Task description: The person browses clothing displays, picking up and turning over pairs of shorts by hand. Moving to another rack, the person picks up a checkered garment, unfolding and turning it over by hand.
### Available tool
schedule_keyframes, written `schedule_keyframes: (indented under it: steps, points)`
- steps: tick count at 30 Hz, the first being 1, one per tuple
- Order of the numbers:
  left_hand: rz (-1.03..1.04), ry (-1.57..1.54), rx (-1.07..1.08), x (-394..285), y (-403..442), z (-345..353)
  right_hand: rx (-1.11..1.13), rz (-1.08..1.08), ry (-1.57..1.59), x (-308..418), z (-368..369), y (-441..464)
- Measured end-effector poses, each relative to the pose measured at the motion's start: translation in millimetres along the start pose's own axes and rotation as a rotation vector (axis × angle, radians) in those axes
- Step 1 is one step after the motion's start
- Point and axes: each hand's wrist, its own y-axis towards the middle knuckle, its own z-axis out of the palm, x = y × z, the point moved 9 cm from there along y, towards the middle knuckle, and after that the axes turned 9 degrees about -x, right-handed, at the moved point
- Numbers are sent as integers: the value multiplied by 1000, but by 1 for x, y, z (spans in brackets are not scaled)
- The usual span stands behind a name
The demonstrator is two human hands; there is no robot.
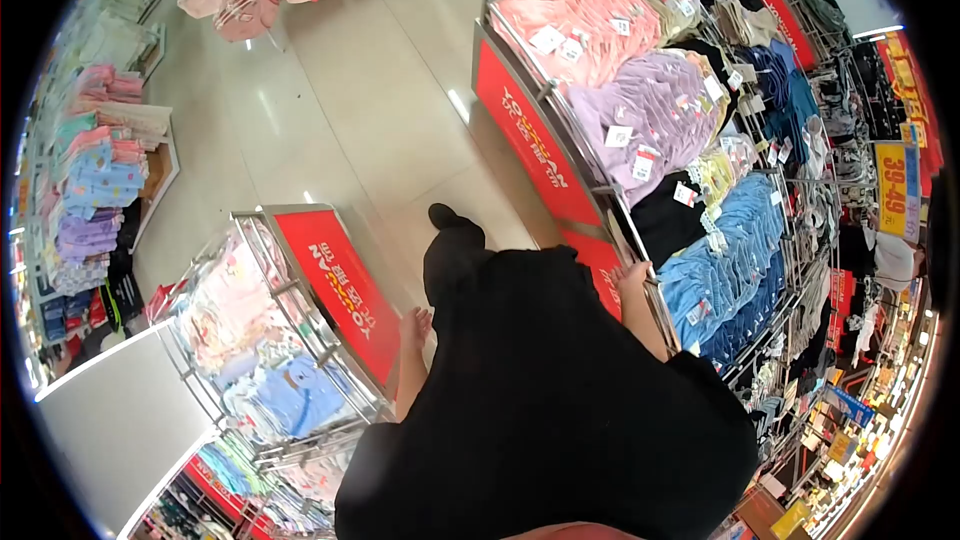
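Note:
My left hand [415, 327] hangs low beside a red sign panel [340, 285] on the end of a clothes rack. Its fingers are apart and nothing is in it. My right hand [632, 280] is at the edge of another rack's metal frame [655, 305], close to folded blue denim clothes [720, 255] and a black garment [665, 215]. Its fingers look loosely spread, with no garment in them; whether they touch the frame I cannot tell.
Pink [580, 15] and lilac clothes [650, 110] with white tags fill the right rack. A left rack holds pale garments [235, 290]. Tiled floor [350, 90] runs between the racks. Further left stand shelves with folded clothes [100, 170]; pink bags [245, 5] hang ahead.

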Motion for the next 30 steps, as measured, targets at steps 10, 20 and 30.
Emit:
schedule_keyframes:
  steps: [10,20,30]
  points:
    - [321,-290,80,-278,7,36,185,146,-132,-7,184,-80]
    - [107,-223,-8,-291,73,41,264,184,34,-14,348,-108]
    - [977,1552,-70,-522,15,188,-50,22,62,-8,457,-149]
